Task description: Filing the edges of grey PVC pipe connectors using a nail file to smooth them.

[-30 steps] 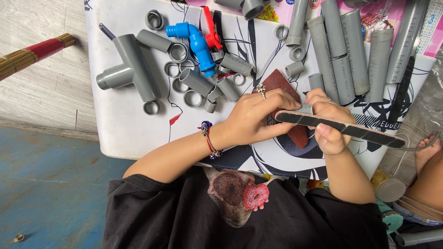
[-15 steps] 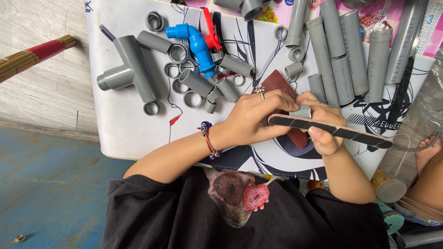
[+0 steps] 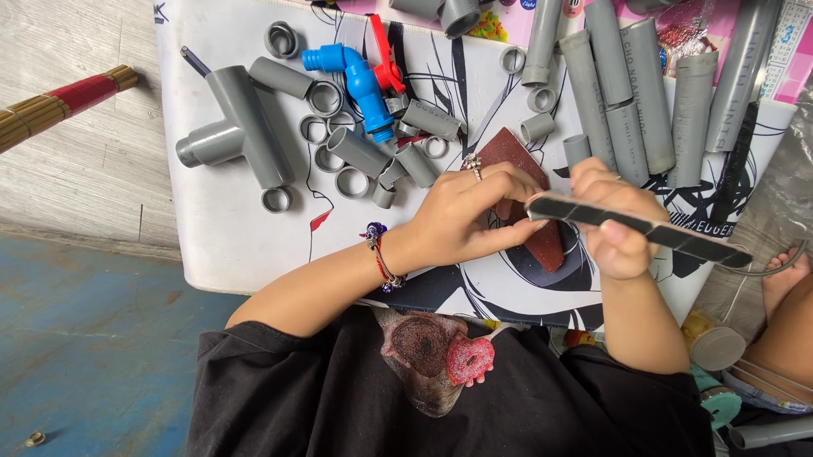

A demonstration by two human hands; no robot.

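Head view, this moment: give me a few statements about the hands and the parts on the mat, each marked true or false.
1. The right hand holds a flat dark file. True.
2. The left hand rests on the blue tap. False: it is beside the reddish-brown sandpaper sheet; the blue tap lies apart, further up the mat.
3. A grey T-shaped pipe fitting lies on the mat. True.
4. The left wrist is bare. False: it wears a beaded bracelet.
5. The tap has a red handle. True.

Right hand [image 3: 616,222] holds black file [image 3: 641,228]; left hand [image 3: 468,213] on sandpaper [image 3: 525,201].
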